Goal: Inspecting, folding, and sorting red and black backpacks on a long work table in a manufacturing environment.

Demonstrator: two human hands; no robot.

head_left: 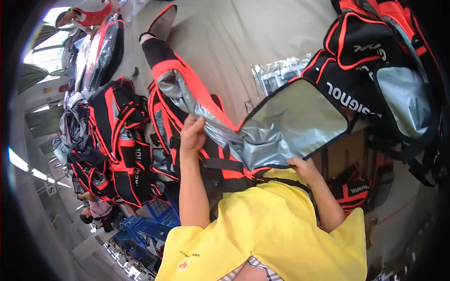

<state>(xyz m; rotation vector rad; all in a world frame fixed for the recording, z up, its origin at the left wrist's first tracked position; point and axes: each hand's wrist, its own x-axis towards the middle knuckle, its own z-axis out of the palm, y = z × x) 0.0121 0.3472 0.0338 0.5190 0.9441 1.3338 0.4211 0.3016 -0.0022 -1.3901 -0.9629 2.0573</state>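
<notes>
Yellow fabric of the person's own shirt (276, 225) fills the lower middle of the view, and both bare forearms rise out of it toward the work. Left hand (192, 136) is closed in a pinch on the crumpled silver lining where it meets the red edge of a long black-and-red bag (187, 89), which stretches away up the picture to a narrow end. Right hand (302, 166) grips the near black-piped edge of a broad silver-lined flap (293, 124), fingers curled under it so the flap lies spread open and fairly flat. Between the two hands the lining is still bunched and twisted, not smoothed.

Judging from this, the bag is open and being turned or straightened, with the flap side laid out and the left side still rumpled; nothing looks zipped or folded shut yet.

To the left a heap of similar black-and-red bags (115, 150) is piled loosely, and another stack of such bags (384, 61) hangs or leans at the upper right, some showing silver panels. Whether those are finished pieces or waiting ones I cannot tell. A pale grey bench (262, 33) carries the bag, with some clear plastic wrapping (276, 72) lying beyond the flap. Blue crates (154, 222) sit below at the lower left, and another person (86, 16) is at work in the far upper left corner.
</notes>
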